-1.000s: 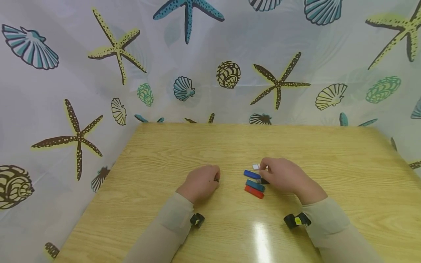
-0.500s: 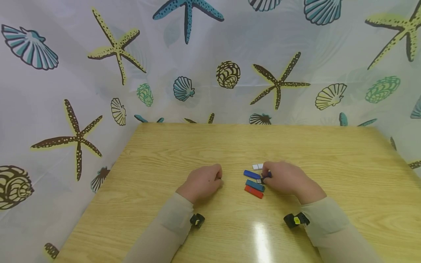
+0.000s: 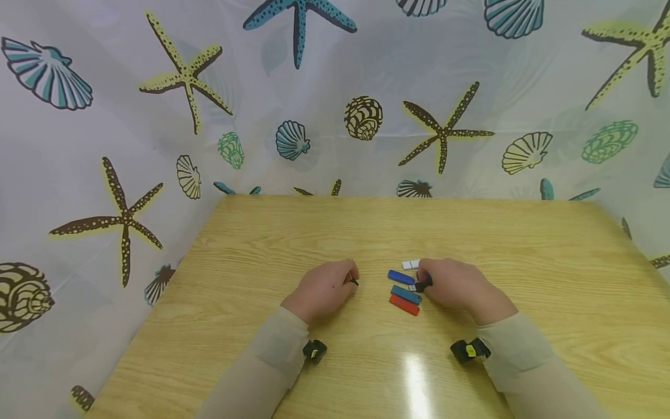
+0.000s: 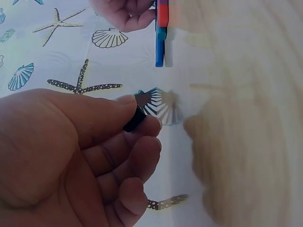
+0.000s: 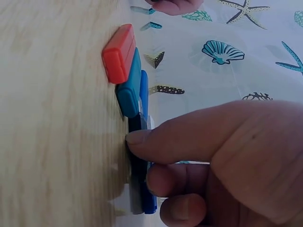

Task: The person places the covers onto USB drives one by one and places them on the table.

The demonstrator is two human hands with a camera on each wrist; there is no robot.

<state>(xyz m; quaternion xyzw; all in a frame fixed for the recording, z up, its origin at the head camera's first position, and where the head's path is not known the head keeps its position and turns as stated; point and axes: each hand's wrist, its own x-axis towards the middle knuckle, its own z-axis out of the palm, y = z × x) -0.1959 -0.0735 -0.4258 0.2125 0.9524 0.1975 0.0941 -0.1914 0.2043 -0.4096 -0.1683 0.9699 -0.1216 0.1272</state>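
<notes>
In the head view my left hand (image 3: 321,291) hovers left of a group of USB sticks. Its thumb and index finger pinch a small black cap (image 4: 135,120), clear in the left wrist view. My right hand (image 3: 455,288) pinches a black USB stick (image 3: 423,284), whose bare metal plug points left. Beside that plug lie a blue USB stick (image 3: 401,277), a teal USB stick (image 3: 406,295) and a red USB stick (image 3: 404,305). Farther back is a white USB stick (image 3: 408,265), partly covered by the right hand. A dark blue piece (image 5: 150,201) shows under the right fingers.
The sticks lie on a wood-grain table (image 3: 293,233). A white curtain (image 3: 324,157) printed with shells and starfish hangs behind it and along its left side. Each sleeve carries a small black wrist device (image 3: 314,351).
My left hand has edged right, and the black cap now pokes out from its fingertips. My right hand has shifted slightly right and nearer, uncovering more of the white USB stick.
</notes>
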